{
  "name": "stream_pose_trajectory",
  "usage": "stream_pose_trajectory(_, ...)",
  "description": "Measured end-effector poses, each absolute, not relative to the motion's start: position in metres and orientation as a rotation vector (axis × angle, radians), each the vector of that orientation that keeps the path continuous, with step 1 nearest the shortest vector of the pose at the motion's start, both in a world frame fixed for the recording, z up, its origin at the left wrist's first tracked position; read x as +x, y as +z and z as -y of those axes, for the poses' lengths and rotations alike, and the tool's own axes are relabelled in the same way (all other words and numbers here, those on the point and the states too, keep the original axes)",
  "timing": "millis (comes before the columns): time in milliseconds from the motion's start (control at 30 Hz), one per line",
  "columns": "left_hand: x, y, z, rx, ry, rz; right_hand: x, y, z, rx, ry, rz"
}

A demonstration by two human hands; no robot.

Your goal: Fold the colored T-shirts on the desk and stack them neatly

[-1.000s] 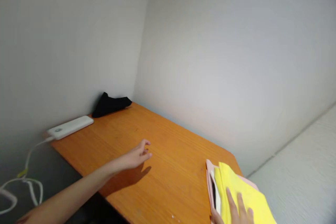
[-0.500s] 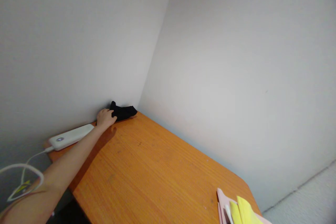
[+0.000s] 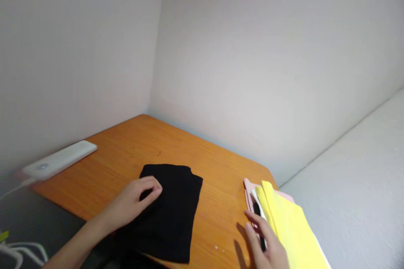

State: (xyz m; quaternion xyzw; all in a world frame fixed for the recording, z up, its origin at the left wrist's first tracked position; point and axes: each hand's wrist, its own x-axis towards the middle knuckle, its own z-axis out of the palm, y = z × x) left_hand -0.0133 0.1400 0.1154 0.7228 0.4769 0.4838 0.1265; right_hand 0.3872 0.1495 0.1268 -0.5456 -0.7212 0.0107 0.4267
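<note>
A black cloth [image 3: 172, 212] lies spread flat on the orange wooden table [image 3: 132, 147], reaching its near edge. My left hand [image 3: 134, 199] rests on the cloth's left part, fingers curled and pressed onto the fabric. My right hand [image 3: 267, 246] is at the bottom right, fingers stretched out flat beside and against the left edge of a stack of folded cloths. The stack has a yellow cloth [image 3: 288, 229] on top, with pink [image 3: 249, 189] and white layers showing beneath it.
A white power bank [image 3: 59, 159] with a cable lies at the table's left edge by the wall. More white cable [image 3: 22, 254] hangs at the bottom left. Two plain walls meet behind the table. A white surface [image 3: 356, 176] stretches to the right.
My left hand took the black cloth from the far corner and brought it to the near middle, where it now lies flat. My right hand is back in view beside the stack.
</note>
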Motion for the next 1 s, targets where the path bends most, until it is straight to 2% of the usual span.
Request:
stream_pose_trajectory(100, -0.031, 0.105, -0.153, 1.945, 1.508, -1.672, 0.335, 0.116, -0.148, -1.427, 0.175, 1.857)
stream_pose_trajectory(200, -0.036, 0.089, -0.167, 1.765, 1.364, -1.875, 0.302, 0.102, -0.152, -1.614, 0.119, 1.851)
stream_pose_trajectory(300, -0.021, 0.078, -0.168, 1.738, 1.266, -1.747, 0.291, 0.090, -0.160, -1.675, 0.027, 1.774)
stream_pose_trajectory(433, 0.012, 0.077, -0.154, 1.893, 1.334, -1.476, 0.289, 0.085, -0.167, -1.569, 0.116, 1.737)
stream_pose_trajectory(533, 0.021, 0.087, -0.134, 1.905, 1.315, -1.153, 0.293, 0.092, -0.157, -1.278, 0.373, 1.699)
stream_pose_trajectory(667, 0.011, 0.105, -0.108, 2.000, 1.140, -0.690, 0.304, 0.104, -0.128, -0.738, 1.011, 1.609)
stream_pose_trajectory(733, 0.008, 0.111, -0.106, 1.999, 1.077, -0.616, 0.307, 0.109, -0.118, -0.647, 1.134, 1.613)
stream_pose_trajectory(800, 0.011, 0.111, -0.114, 1.974, 1.096, -0.797, 0.304, 0.113, -0.117, -0.772, 1.045, 1.688)
stream_pose_trajectory(900, 0.024, 0.102, -0.137, 2.025, 1.175, -1.353, 0.289, 0.115, -0.125, -1.155, 0.763, 1.751)
stream_pose_trajectory(1000, 0.040, 0.094, -0.166, 2.064, 1.083, -1.790, 0.272, 0.112, -0.134, -1.318, 0.662, 1.730)
